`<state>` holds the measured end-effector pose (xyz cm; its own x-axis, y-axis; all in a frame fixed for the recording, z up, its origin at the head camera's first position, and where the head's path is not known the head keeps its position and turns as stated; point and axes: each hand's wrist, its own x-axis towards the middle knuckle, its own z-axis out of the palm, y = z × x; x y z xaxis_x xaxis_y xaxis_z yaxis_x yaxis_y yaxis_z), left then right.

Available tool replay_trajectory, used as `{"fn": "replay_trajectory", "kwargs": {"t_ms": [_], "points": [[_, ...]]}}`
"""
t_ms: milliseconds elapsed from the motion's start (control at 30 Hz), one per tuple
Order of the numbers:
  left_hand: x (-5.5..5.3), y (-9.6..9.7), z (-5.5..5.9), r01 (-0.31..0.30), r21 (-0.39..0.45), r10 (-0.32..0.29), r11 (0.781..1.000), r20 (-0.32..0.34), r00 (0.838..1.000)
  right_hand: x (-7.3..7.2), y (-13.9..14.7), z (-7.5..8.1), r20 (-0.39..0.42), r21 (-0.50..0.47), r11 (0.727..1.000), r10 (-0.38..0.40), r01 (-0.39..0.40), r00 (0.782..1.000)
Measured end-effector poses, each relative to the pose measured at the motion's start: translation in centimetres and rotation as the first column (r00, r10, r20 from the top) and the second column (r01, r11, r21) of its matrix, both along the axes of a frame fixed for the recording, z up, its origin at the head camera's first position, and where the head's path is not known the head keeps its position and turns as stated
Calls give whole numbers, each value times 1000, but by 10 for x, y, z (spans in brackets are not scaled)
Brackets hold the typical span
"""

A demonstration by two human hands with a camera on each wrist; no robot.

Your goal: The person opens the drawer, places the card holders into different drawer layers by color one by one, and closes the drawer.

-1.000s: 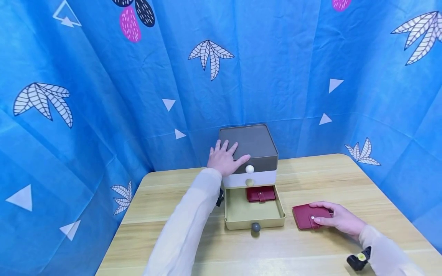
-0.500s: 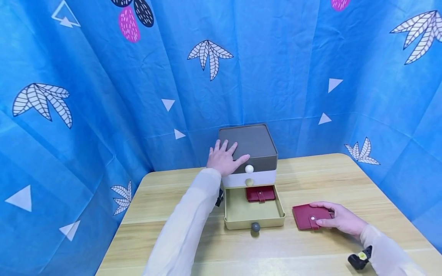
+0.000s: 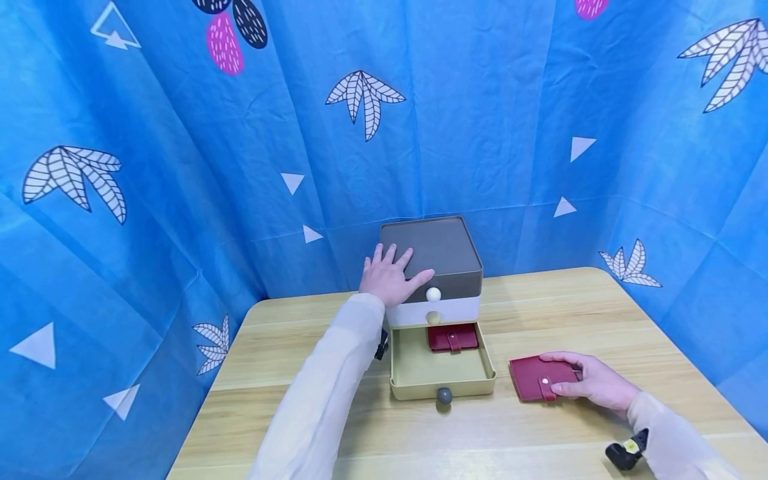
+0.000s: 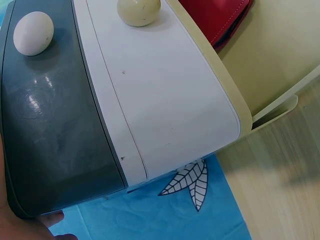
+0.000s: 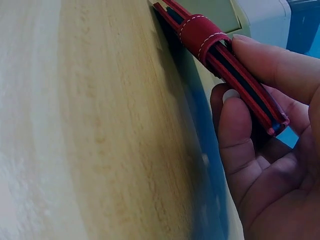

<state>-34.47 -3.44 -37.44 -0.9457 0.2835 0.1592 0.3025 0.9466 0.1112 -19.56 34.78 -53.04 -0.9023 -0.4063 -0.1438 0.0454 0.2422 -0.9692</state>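
My left hand (image 3: 390,277) rests with spread fingers on the dark grey top of a small stacked drawer unit (image 3: 444,250). In the left wrist view, part of that hand shows at the grey drawer's edge. The bottom beige drawer (image 3: 414,367) is pulled out, and a red snap-strap wallet (image 3: 441,338) lies at its back right. My right hand (image 3: 603,383) pinches a second red wallet (image 3: 528,377) between thumb and fingers, right of the drawer. The right wrist view has this wallet (image 5: 245,85) edge-on, with a stitched strap around it; some fingers are hidden behind it.
A wooden table (image 3: 288,373) carries the drawer unit near its back edge. The grey and white drawers (image 4: 160,90) above are pushed in, with round knobs in front. A blue patterned curtain (image 3: 480,133) hangs behind and on both sides.
My right hand and the wallet it holds have shifted very slightly to the right. The left hand and the drawers have stayed in place.
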Motion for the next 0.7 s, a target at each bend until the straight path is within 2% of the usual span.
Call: {"fn": "replay_trajectory", "kwargs": {"t_ms": [700], "points": [[0,-1,0,0,-8,0,1000,-1,1000,0,-1,10,-41,30,998,-52,53,998]]}}
